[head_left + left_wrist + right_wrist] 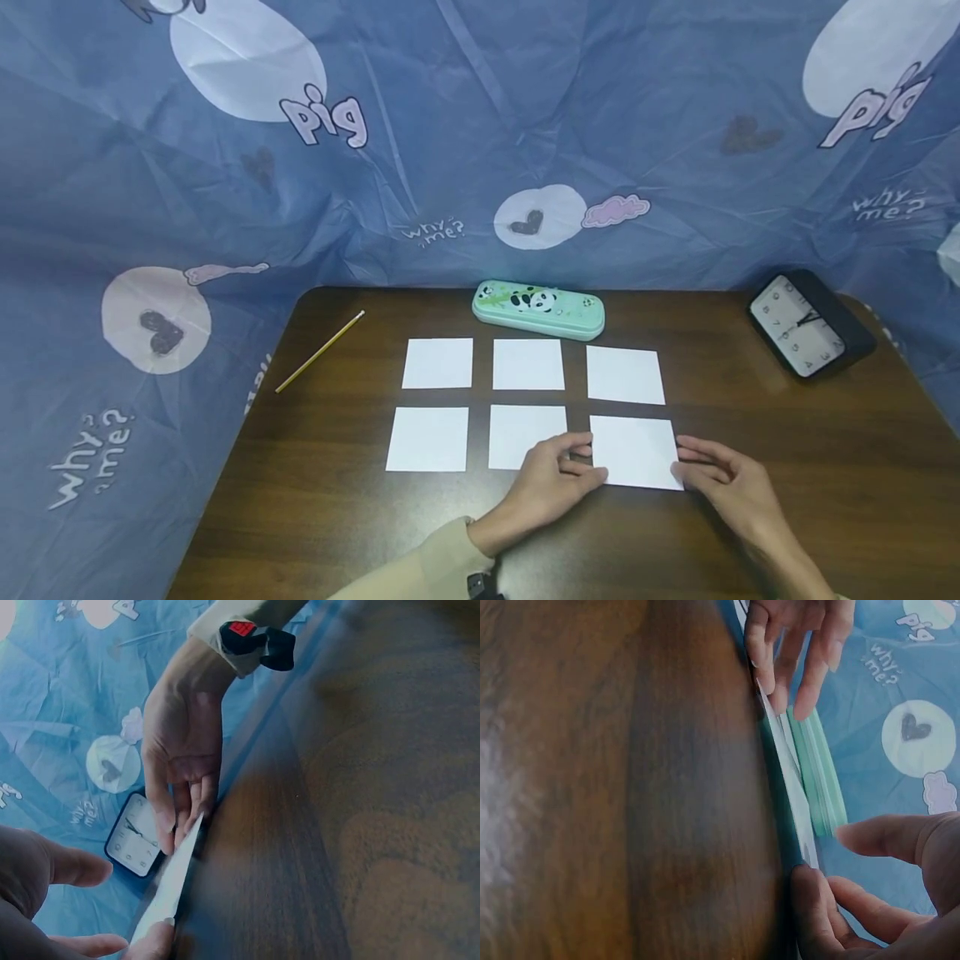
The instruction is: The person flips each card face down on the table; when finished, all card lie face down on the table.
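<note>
Six white rectangular cards lie in two rows of three in the head view. My left hand (551,482) is at the left side of the front right card (637,450), its thumb at the near left corner. Across from it, my right hand (731,483) holds the right edge, thumb at the near right corner. Seen almost edge-on in the left wrist view, this card (176,881) stretches between the fingertips of both hands. Beside it are the front middle card (517,433), partly behind my left hand, and the back right card (624,375).
A mint-green pencil case (538,310) with a panda print lies behind the cards. A yellow pencil (319,352) is at the left of the brown table (300,500). A black-framed clock (810,325) stands at the back right. A blue printed cloth (450,142) hangs behind the table.
</note>
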Demonstrator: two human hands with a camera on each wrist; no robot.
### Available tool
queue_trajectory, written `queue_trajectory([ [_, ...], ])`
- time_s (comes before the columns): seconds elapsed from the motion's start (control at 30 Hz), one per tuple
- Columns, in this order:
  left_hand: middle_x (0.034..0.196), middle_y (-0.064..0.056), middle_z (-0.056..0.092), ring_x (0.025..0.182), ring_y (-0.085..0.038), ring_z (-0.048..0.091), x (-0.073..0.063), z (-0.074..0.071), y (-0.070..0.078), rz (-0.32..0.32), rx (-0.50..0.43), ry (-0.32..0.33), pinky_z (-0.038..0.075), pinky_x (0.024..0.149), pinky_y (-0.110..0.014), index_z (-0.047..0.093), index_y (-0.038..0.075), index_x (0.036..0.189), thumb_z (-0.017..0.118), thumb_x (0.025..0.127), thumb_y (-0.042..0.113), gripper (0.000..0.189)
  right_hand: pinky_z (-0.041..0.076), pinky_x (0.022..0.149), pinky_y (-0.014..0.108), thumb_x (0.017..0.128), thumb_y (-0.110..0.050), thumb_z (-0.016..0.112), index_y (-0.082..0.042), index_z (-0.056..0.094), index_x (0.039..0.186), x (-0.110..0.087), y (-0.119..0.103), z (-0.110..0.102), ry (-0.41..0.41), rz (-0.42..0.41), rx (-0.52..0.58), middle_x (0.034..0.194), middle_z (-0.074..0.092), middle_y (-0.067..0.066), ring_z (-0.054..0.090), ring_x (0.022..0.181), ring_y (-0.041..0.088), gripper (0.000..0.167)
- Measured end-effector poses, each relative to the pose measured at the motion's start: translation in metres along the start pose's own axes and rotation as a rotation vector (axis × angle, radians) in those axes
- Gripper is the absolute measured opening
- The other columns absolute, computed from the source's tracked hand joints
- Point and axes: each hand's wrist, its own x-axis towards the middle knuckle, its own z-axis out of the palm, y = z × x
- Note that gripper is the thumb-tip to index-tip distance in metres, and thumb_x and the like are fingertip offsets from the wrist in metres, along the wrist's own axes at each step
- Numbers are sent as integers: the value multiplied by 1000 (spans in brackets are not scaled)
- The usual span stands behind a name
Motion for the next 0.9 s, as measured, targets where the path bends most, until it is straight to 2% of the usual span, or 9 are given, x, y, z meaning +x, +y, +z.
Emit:
queue_trajectory([
  [0.37, 129, -18, 70, 101, -16, 77, -3, 1, -2, -3, 9, -29, 59, 84, -16, 60, -1, 141, 76, 91, 21, 56, 57, 80, 12, 96, -33, 77, -1, 51, 148, -5, 1, -1, -1, -33, 50, 136, 68, 20, 68, 93, -11, 66],
  [0.53, 134, -20, 67, 105, -16, 75, -3, 1, -2, -3, 16, -61, 58, 85, -14, 57, -2, 144, 75, 93, 23, 59, 56, 80, 12, 97, -35, 75, -2, 50, 149, -5, 0, -4, -10, -28, 1, 138, 67, 21, 66, 92, -13, 66],
  [0.7, 134, -20, 67, 106, -18, 75, -4, 1, -3, 14, 11, -57, 58, 87, -14, 57, -2, 143, 76, 93, 21, 59, 56, 78, 13, 98, -37, 74, -3, 50, 149, -5, -2, -4, -11, -37, -46, 138, 67, 21, 65, 91, -14, 65],
  [0.9, 133, -21, 66, 114, -30, 73, -10, -4, -3, 27, -17, -59, 58, 90, -15, 57, 0, 143, 75, 94, 20, 56, 54, 78, 13, 97, -38, 75, -5, 54, 146, -5, -5, -4, -4, -60, -102, 135, 70, 20, 66, 92, -11, 63],
])
